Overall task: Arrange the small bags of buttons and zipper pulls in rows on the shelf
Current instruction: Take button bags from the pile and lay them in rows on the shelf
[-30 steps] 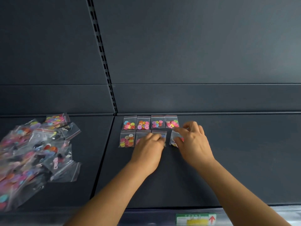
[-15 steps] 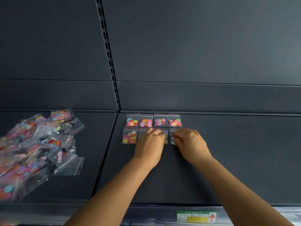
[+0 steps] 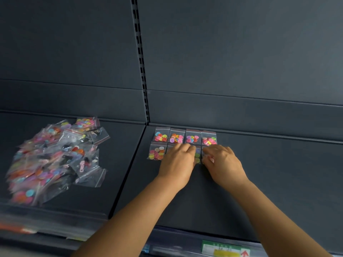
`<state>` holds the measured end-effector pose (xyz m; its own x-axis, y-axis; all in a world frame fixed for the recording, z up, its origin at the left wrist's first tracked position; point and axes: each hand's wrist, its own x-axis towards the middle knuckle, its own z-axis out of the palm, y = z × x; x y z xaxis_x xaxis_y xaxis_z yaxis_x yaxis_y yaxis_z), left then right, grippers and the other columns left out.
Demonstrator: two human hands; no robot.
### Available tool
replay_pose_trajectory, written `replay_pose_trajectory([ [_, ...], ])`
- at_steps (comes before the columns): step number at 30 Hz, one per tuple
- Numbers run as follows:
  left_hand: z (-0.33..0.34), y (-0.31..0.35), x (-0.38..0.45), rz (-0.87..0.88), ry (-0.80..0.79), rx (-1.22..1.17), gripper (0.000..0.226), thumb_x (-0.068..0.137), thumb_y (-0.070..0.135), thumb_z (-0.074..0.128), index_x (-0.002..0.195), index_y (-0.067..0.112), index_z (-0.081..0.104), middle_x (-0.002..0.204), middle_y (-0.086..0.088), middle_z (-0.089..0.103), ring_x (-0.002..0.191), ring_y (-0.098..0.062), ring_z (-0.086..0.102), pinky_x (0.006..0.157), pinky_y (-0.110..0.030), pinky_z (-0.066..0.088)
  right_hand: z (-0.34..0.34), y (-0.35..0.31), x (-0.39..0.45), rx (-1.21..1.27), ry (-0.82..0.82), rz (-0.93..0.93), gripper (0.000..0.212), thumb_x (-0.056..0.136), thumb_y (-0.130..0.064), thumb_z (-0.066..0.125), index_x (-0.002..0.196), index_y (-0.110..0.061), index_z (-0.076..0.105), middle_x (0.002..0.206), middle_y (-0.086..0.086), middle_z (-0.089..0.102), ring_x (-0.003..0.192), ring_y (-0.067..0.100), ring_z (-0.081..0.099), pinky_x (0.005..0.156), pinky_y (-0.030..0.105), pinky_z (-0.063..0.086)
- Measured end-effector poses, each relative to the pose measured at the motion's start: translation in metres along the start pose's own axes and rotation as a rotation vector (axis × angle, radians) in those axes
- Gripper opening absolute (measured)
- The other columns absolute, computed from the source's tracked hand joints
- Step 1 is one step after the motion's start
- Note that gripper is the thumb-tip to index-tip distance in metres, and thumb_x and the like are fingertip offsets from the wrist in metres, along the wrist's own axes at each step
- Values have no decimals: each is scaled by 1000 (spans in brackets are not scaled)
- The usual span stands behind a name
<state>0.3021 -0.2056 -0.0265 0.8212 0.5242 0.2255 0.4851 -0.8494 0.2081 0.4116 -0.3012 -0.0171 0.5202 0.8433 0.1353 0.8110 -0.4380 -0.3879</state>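
The right hand [image 3: 221, 161] has slid in beside the left hand [image 3: 179, 161], so the fourth bag [image 3: 205, 154] now lies flat, finishing the front row on the shelf [image 3: 278, 173]. Fingers curl down; I cannot tell either grip. The pile [image 3: 53, 156] waits left

On the front edge of the shelf [image 3: 278, 191] nearest you, a price label [image 3: 225, 250] carried a green band above a yellow patch and, at its right end, a red upward arrow [image 3: 245, 254]. Its printed characters were too blurred for you to read. No other text showed.
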Motion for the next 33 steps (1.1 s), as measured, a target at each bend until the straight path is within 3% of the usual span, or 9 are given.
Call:
replay_pose_trajectory([
  [5,-25,-20,-20,-48,50,28,53,96,32,49,144,15,33,146,-2,40,135,-21,32,109,-33,28,-2,-31,1,-2,-7,-85,44,92,-32,55,134,-20,49,138,-1,50,132,22,36,106,33,31],
  [12,-68,-85,-64,-128,102,54,53,95,36,48,143,17,36,143,0,43,132,-19,36,108,-30,27,12,-107,4,12,-15,-233,54,91,-37,54,140,-20,41,145,-1,42,136,20,32,113,30,22],
  [17,-89,-148,-99,-159,66,72,52,95,37,48,142,19,37,143,1,42,131,-18,35,107,-28,26,39,-174,5,32,-44,-285,55,92,-37,53,142,-20,36,146,-4,39,137,16,29,112,25,21],
  [23,-107,-221,-127,-180,66,64,48,94,33,49,139,18,41,139,2,46,127,-17,40,106,-30,33,73,-240,8,46,-68,-277,52,93,-33,53,141,-20,38,144,-4,42,133,17,35,111,29,28],
  [28,-114,-267,-138,-180,54,67,46,96,29,47,141,18,40,143,3,44,131,-16,38,109,-29,29,99,-271,14,70,-115,-197,46,93,-27,52,138,-20,44,138,0,50,128,22,41,105,31,33],
  [33,-112,-294,-141,-161,25,46,46,98,22,44,143,19,37,147,4,40,134,-16,35,112,-31,26,122,-292,31,81,-128,-73,40,94,-29,49,132,-17,47,127,4,57,118,28,45,90,35,41],
])
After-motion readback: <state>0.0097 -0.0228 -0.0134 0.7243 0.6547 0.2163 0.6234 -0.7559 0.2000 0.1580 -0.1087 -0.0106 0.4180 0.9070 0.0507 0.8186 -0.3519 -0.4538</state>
